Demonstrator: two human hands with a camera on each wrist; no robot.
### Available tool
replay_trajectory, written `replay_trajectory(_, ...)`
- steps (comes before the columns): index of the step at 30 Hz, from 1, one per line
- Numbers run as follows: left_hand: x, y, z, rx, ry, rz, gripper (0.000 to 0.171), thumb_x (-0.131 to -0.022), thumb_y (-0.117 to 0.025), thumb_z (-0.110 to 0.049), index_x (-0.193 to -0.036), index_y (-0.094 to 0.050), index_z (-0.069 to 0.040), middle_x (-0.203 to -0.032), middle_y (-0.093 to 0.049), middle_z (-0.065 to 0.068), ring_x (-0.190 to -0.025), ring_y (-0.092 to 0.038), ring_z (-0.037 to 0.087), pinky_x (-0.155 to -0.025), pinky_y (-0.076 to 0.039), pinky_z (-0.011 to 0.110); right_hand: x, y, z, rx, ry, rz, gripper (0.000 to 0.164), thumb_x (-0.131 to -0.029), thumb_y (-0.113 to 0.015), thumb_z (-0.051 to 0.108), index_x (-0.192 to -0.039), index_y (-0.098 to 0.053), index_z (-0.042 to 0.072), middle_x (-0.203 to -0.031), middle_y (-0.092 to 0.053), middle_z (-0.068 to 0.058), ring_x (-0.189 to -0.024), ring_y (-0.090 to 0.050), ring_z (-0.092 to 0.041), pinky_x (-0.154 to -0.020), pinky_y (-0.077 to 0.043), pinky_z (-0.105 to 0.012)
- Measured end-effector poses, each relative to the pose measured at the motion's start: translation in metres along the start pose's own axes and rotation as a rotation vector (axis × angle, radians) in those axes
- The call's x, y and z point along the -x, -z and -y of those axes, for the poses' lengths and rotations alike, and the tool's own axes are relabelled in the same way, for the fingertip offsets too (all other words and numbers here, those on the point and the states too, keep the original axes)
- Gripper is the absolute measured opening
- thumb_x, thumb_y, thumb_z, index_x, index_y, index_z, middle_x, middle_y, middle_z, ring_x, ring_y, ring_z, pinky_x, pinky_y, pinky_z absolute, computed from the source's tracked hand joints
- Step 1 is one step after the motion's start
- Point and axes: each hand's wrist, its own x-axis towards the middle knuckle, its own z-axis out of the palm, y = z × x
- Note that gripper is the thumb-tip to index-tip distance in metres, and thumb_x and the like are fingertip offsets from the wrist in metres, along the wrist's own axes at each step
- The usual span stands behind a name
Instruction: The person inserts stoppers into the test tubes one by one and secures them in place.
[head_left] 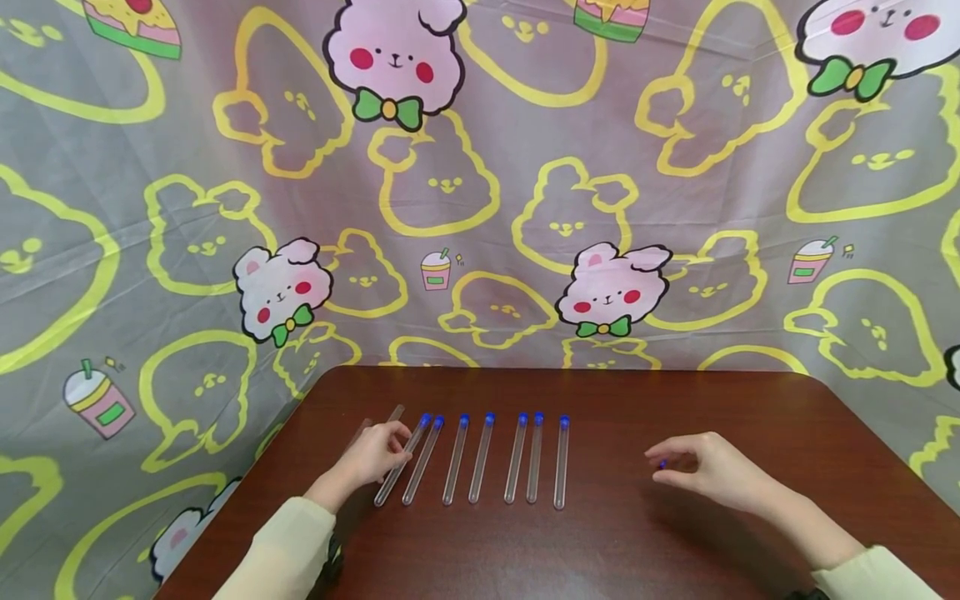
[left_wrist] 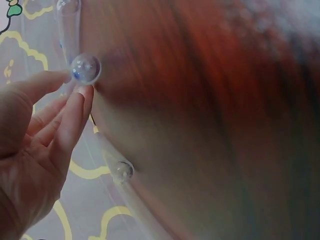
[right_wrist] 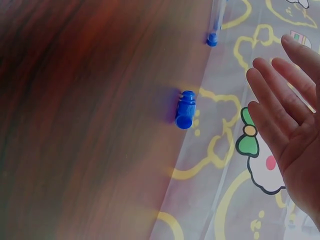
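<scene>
My left hand [head_left: 375, 454] is at the leftmost blue-capped test tube [head_left: 400, 467], which lies on the table. In the left wrist view, thumb and fingertips pinch that clear tube [left_wrist: 86, 69] near its rounded end. Beyond the left hand lie two more clear tubes [head_left: 396, 413], partly hidden by it; their ends are hard to see. My right hand [head_left: 712, 471] hovers over the right side of the table, fingers relaxed and holding nothing. Near its fingertips lies a loose blue cap [right_wrist: 185, 110].
Several blue-capped test tubes [head_left: 480, 458] lie side by side across the middle of the brown table [head_left: 487, 550], caps towards the back. A patterned cloth [head_left: 495, 208] hangs behind the table and along its sides.
</scene>
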Motion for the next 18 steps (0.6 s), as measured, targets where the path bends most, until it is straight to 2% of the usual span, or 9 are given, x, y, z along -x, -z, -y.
replay_trajectory(6,-0.0019,-0.0004,0.0004,-0.031,0.041,-0.034,0.026,-0.081,-0.076,-0.001,-0.103,-0.063,-0.001,-0.068,-0.055,0.003,-0.052,-0.053,0.015,-0.040,-0.048,0.029,0.0018,0.0015,-0.0013,0.006,0.023,-0.025,0.021,-0.082,-0.079,0.020,-0.101,-0.073,0.013,-0.091,-0.070,0.012,-0.078,-0.064,-0.003,-0.064,-0.052,-0.024)
replay_trajectory(10,-0.0023,-0.0004,0.0005,-0.039,0.060,-0.031,0.026,-0.081,-0.076,0.000,-0.103,-0.063,0.000,-0.069,-0.055,0.003,-0.051,-0.052,0.015,-0.041,-0.048,0.029,0.0025,0.0016,-0.0019,0.009,0.034,-0.037,0.021,-0.082,-0.079,0.018,-0.101,-0.073,0.013,-0.091,-0.069,0.014,-0.078,-0.064,-0.003,-0.064,-0.052,-0.023)
replay_trajectory(18,-0.0019,-0.0018,0.0058,-0.008,0.062,-0.030,0.023,-0.082,-0.074,0.003,-0.101,-0.063,-0.003,-0.073,-0.056,0.003,-0.058,-0.054,0.016,-0.042,-0.049,0.030,0.0043,0.0043,-0.0006,0.012,0.024,-0.042,0.020,-0.082,-0.079,0.017,-0.100,-0.073,0.011,-0.088,-0.071,0.008,-0.077,-0.063,-0.002,-0.063,-0.051,-0.023)
